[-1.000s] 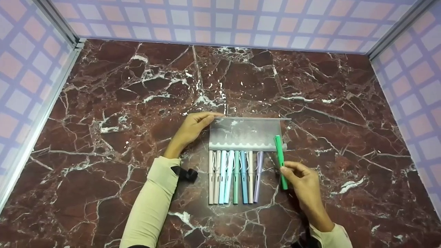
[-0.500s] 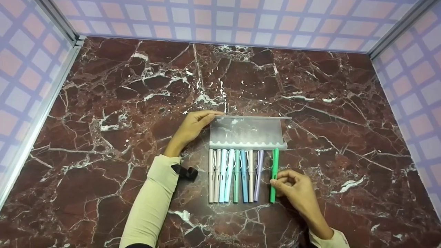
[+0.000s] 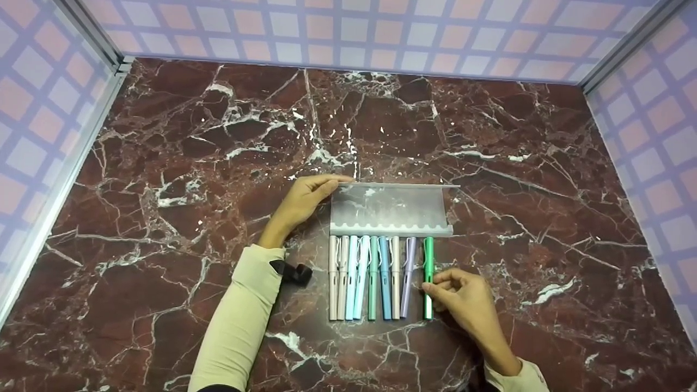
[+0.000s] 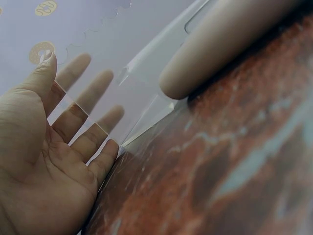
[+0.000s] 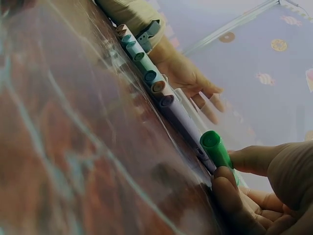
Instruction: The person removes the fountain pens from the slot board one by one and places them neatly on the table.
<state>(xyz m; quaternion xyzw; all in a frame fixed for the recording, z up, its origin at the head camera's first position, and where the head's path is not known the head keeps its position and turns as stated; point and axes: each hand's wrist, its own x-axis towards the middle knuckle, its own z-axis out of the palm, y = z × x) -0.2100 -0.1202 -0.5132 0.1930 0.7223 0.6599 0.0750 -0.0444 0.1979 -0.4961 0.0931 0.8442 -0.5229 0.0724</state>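
Note:
My left hand point(image 3: 307, 198) holds the upper left edge of a clear plastic pen holder point(image 3: 392, 207). In the left wrist view, its straight fingers point(image 4: 78, 103) show through the plastic, with the thumb on the near side. A row of several capped pens point(image 3: 372, 277), in beige, pale blue, green, blue and purple, lies below the holder's scalloped strip. To the right of the purple pen point(image 3: 408, 277), with a small gap between, a bright green pen point(image 3: 428, 256) lies nearly parallel to the row. My right hand point(image 3: 463, 296) pinches its lower half between thumb and fingers.
The table point(image 3: 190, 190) has a dark red marbled top with white veins. Checked panels point(image 3: 348, 35) enclose it at the back and both sides. A black wrist strap with a camera point(image 3: 294, 272) sits on the left sleeve.
My right hand has brought the green pen down and left, from over the holder's right end to beside the purple pen, and straightened it. My left hand stays in place.

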